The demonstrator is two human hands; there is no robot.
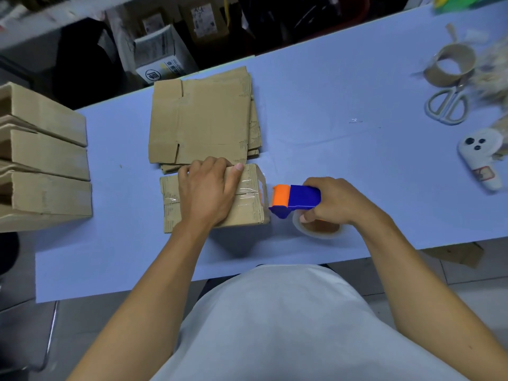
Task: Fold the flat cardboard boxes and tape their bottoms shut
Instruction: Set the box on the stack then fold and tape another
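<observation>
Left hand (207,188) on clear-taped brown box (247,213).

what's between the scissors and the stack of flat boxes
Only bare blue table in the head view, save a small clear scrap; nothing else lies between the scissors and the flat boxes.

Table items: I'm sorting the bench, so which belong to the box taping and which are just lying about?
Job: box being taped, tape dispenser, flat cardboard stack, folded boxes.
Lying about: scissors, empty tape core, white controller.
</observation>
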